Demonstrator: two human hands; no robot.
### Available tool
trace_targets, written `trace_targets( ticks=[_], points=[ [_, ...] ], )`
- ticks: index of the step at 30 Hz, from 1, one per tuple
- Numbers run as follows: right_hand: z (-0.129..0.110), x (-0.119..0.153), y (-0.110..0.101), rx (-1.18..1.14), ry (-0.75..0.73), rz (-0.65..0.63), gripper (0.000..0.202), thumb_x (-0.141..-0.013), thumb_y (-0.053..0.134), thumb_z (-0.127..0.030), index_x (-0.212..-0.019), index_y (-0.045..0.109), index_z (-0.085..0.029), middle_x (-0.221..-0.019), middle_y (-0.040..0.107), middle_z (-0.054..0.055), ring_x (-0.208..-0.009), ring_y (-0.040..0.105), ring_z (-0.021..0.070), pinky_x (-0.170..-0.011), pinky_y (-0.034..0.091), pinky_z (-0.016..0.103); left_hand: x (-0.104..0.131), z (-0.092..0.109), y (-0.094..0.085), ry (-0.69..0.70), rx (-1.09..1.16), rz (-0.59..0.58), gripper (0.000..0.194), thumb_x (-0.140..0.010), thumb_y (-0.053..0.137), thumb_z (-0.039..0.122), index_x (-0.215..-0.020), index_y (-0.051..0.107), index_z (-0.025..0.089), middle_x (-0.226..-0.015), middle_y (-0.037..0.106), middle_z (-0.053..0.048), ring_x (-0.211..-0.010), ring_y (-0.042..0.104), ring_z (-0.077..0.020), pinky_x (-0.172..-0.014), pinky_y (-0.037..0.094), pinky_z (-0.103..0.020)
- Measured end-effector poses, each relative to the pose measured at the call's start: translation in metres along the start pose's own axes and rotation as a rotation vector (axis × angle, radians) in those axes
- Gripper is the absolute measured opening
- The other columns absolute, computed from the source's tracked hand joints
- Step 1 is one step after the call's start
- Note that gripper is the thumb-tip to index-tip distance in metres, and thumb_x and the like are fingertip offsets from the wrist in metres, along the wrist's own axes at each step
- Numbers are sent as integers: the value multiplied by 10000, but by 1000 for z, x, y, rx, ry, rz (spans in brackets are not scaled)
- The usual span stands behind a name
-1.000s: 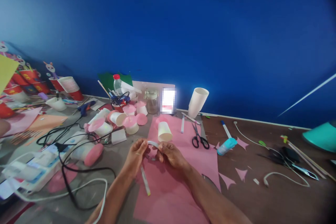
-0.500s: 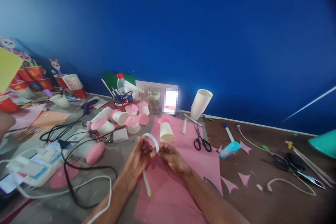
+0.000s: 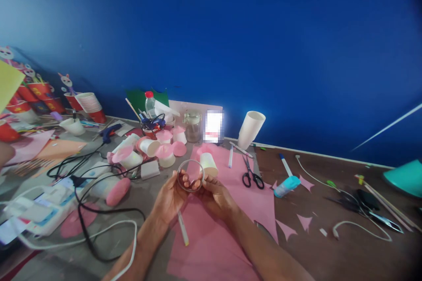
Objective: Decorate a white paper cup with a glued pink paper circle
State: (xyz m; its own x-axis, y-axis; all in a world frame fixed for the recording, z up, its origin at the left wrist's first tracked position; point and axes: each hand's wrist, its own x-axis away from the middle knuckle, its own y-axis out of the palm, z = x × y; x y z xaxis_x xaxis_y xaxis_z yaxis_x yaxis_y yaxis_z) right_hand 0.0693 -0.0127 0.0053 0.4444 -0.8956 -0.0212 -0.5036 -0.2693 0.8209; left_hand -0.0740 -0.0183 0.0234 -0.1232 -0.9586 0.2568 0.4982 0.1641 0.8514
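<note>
A thin pale ring [image 3: 191, 161] is held between both hands, its round opening facing the camera. My left hand [image 3: 172, 195] has its fingers closed on the ring's left side. On the right side of the ring, my right hand [image 3: 214, 194] pinches it, fingers curled. Behind the right fingers a white paper cup [image 3: 208, 164] lies on its side on a pink sheet [image 3: 211, 237]. Below my left hand lies a pale marker [image 3: 182, 228] with a yellow end. Black scissors [image 3: 252, 174] rest on the sheet, to the right.
Pink-trimmed cups [image 3: 165, 154] cluster behind the hands, near a glass jar [image 3: 192, 125]. Tall stacked white cups [image 3: 251, 129] stand by the blue wall. Black cables [image 3: 86, 228] and a power strip [image 3: 49, 210] lie left; a blue glue stick [image 3: 287, 186] lies right.
The ring has turned from nearly edge-on to facing the camera, so its opening now shows. Both hands still hold it in about the same place. The whole view has shifted slightly.
</note>
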Motion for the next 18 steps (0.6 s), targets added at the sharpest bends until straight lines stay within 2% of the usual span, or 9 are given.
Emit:
trace_targets(
  ticks=[2,4,7,11,14,18],
  points=[
    [-3,-1,-2,-69,33,5,153,-734,806,-260,-824,701,-193,-807,726,21,-816,680,171,-903,506,336,2,2,2,-6,-3,-74,85,-848,646,152,-882,681,82,-666,659,-26,-603,638,-123,-675,575,-268],
    [-5,0,-3,-87,55,14,157,-758,789,-268,-866,702,-196,-835,737,25,-846,692,173,-920,511,333,4,4,2,8,-17,-136,130,-811,672,119,-936,692,89,-706,694,-28,-667,672,-135,-722,576,-265],
    [-8,0,-5,-68,77,33,183,-765,782,-288,-896,694,-198,-837,744,20,-865,705,184,-936,519,366,6,5,3,26,-60,-199,198,-753,725,99,-949,700,109,-767,727,-26,-713,691,-129,-752,566,-244],
    [-10,1,-5,-61,93,35,219,-750,788,-306,-909,694,-190,-822,752,13,-891,714,196,-951,515,386,10,5,5,48,-122,-271,241,-722,765,124,-956,705,131,-815,737,-23,-752,693,-136,-828,552,-284],
    [-11,1,-3,-48,96,35,207,-761,771,-320,-908,695,-196,-851,760,16,-933,710,201,-953,511,381,11,3,8,53,-122,-288,293,-691,786,107,-970,710,145,-855,739,-27,-802,690,-145,-834,545,-276],
    [-6,2,1,58,61,64,218,-777,754,-356,-899,671,-196,-915,754,33,-952,701,204,-943,502,375,9,3,7,48,-77,-245,316,-653,816,92,-946,709,147,-839,734,-19,-784,689,-131,-792,549,-234]
  ],
)
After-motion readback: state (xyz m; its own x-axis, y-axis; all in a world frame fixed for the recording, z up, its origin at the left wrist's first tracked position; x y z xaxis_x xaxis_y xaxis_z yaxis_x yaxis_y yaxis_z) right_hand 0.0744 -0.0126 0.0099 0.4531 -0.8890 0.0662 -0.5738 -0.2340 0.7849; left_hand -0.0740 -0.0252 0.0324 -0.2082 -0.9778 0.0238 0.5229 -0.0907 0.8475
